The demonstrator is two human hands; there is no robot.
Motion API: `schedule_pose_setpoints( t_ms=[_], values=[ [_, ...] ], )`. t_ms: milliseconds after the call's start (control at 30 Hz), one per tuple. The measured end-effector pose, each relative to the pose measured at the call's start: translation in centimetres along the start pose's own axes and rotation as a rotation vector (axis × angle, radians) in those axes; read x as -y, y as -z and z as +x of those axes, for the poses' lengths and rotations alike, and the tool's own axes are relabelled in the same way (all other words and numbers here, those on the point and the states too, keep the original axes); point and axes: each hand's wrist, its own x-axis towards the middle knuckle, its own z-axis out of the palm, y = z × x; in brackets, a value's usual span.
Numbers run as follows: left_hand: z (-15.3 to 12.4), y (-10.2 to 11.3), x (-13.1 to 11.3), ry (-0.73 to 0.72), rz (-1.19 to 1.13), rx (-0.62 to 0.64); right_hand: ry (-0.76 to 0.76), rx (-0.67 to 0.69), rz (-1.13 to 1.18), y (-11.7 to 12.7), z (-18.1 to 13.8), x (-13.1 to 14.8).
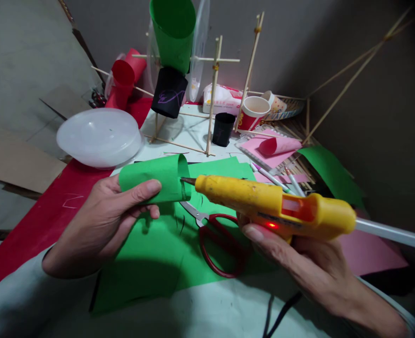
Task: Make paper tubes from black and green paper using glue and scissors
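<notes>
My left hand (pixel 101 225) is closed around a rolled green paper tube (pixel 156 177), thumb on top, holding it sideways above the table. My right hand (pixel 299 258) grips a yellow glue gun (pixel 274 206) whose red light is on. The gun's metal tip touches the tube's open right end. A clear glue stick (pixel 394 233) juts from the back of the gun. Below both lie a green paper sheet (pixel 151 263) and red-handled scissors (pixel 221 244).
A white plastic lid (pixel 99 136) lies at left beside red paper (pixel 41 225). Behind stands a wooden stick frame (pixel 212 94) carrying green, black and red paper cups. A paper cup (pixel 253 112), pink sheets (pixel 267 150), pens and more green paper (pixel 330 173) fill the right side.
</notes>
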Motion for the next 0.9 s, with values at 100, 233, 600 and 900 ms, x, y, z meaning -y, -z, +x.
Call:
schedule_pose_setpoints(
  t_ms=[100,233,600,900],
  values=[
    [0.2,0.2,0.4,-0.001,0.013,0.038,-0.004,-0.030,-0.069,0.1,0.2,0.0],
    [1.2,1.1,1.3,-0.056,-0.067,0.082,-0.035,-0.136,-0.025,0.3,0.8,-0.1],
    [2.5,2.5,-0.2,-0.158,-0.374,0.013,-0.308,-0.227,0.563,2.4,3.8,-1.8],
    [1.0,2.6,-0.3,-0.170,-0.442,0.112,-0.455,-0.163,0.575,2.8,1.8,-3.6]
  ],
)
